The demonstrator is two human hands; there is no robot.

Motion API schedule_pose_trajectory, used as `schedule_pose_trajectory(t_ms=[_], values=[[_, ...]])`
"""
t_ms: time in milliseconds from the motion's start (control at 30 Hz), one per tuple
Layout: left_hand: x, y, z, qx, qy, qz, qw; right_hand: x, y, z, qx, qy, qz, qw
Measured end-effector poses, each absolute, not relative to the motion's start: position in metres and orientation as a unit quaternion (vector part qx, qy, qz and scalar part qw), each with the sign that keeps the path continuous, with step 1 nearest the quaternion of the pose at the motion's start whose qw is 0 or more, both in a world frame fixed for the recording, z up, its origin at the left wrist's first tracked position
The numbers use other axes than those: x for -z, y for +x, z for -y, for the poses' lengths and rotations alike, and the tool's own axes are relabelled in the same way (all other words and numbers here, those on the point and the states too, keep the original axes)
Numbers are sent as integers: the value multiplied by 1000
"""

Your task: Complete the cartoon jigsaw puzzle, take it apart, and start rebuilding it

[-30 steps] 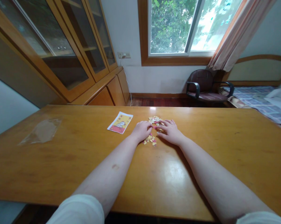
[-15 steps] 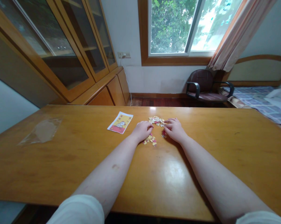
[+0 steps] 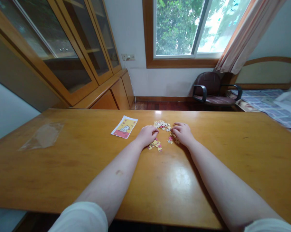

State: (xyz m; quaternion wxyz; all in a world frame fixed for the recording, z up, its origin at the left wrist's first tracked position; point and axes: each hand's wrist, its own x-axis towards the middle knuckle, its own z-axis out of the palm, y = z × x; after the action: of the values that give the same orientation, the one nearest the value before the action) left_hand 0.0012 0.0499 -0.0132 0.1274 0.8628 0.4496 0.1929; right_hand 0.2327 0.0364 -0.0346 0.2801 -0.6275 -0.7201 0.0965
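Note:
Small yellow, red and white puzzle pieces (image 3: 161,125) lie in a loose heap on the wooden table (image 3: 87,161), with more scattered pieces (image 3: 155,144) closer to me. My left hand (image 3: 146,135) rests curled on the table at the heap's left edge, fingers bent under. My right hand (image 3: 183,132) lies at the heap's right side, fingers curved down onto the pieces. Whether either hand holds a piece is hidden. A printed picture card (image 3: 124,127) lies left of the pieces.
A clear plastic bag (image 3: 42,136) lies at the table's far left. Beyond the table stand a glass-door wooden cabinet (image 3: 70,51), a dark armchair (image 3: 214,88) under the window, and a bed (image 3: 273,106) at the right.
My right hand has drawn back to the right, away from my left hand, uncovering a few pieces between them. My left hand has stayed in place.

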Motion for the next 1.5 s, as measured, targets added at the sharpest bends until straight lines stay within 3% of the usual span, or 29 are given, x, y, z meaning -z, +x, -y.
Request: schedule_pose_trajectory(t_ms=[400, 633, 967, 1300, 1500], values=[[13, 1, -49, -194, 859, -454, 138, 32, 236, -39, -119, -618, 717, 300], [15, 2, -50, -203, 861, -446, 133, 28, 225, -30, -110, -597, 756, 245], [13, 2, -49, -198, 859, -451, 137, 35, 226, -33, -58, -652, 713, 251], [14, 2, -49, -208, 862, -443, 132, 27, 224, -31, -80, -646, 710, 270], [15, 1, -49, -205, 861, -445, 138, 29, 220, -27, -92, -591, 769, 227]])
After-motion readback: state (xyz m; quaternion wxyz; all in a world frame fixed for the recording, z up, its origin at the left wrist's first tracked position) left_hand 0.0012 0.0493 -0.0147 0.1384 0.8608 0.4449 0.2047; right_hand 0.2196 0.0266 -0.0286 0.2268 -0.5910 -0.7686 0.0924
